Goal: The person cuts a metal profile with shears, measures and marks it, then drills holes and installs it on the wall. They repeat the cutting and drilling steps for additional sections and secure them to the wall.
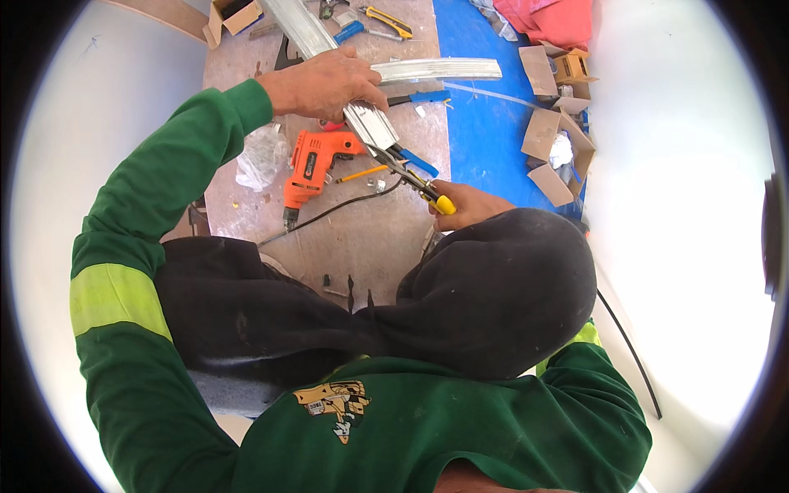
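A long silvery metal profile [371, 125] slants down from the top edge between my hands. My left hand [322, 85] wraps over it from above, fingers bent around its side. Tin snips [408, 174] with yellow-and-black handles are gripped in my right hand [470, 205], beside my dark-clothed knee. Their jaws meet the near end of the profile; I cannot tell how deep they bite. Just below my left hand an orange power drill [312, 167] lies on its side, chuck toward me. A second metal strip [440, 69] extends to the right beyond my left hand.
An orange pencil [362, 173] and the drill's black cable [329, 210] lie near the snips. Crumpled clear plastic [263, 158] is left of the drill. A yellow utility knife [389, 22] lies farther off. Opened cardboard boxes [540, 135] stand at right on a blue surface [485, 140].
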Available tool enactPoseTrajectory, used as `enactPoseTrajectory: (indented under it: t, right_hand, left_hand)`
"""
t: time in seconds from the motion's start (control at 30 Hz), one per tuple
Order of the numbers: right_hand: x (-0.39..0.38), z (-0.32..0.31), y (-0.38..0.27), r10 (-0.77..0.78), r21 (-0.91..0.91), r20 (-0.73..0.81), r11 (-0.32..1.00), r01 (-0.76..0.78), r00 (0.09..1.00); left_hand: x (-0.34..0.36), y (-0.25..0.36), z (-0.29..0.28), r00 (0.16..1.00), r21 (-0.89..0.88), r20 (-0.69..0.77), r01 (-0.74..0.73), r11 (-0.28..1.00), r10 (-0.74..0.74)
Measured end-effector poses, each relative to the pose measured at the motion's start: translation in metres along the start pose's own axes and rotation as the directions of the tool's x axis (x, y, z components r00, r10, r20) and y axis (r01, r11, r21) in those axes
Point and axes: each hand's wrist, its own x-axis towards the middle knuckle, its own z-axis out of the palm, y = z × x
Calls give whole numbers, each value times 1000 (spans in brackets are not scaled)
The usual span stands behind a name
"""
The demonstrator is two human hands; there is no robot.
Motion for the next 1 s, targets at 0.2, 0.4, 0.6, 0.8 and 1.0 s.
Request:
enactPoseTrajectory:
  t: [0.2, 0.4, 0.6, 0.8, 1.0]
  right_hand:
    - [2, 8, -4, -34, -51, -36, 998, 32, 999]
    - [-3, 22, 7, -18, -235, -3, 972, 17, 1000]
    - [6, 45, 25, -37, 385, -323, 908, 167, 946]
    - [7, 7, 23, 2, 758, -461, 522, 392, 888]
    - [19, -16, -27, -205, 618, -466, 621, 483, 861]
  left_hand:
    - [1, 1, 1, 1000, 2, -7, -14, 1000, 14]
    - [9, 4, -5, 957, 229, -190, -173, 958, 219]
    - [4, -3, -13, 957, 182, -268, -64, 981, 112]
    - [10, 6, -17, 940, 116, -289, -156, 981, 183]
    - [22, 27, -22, 949, 120, -224, -200, 972, 223]
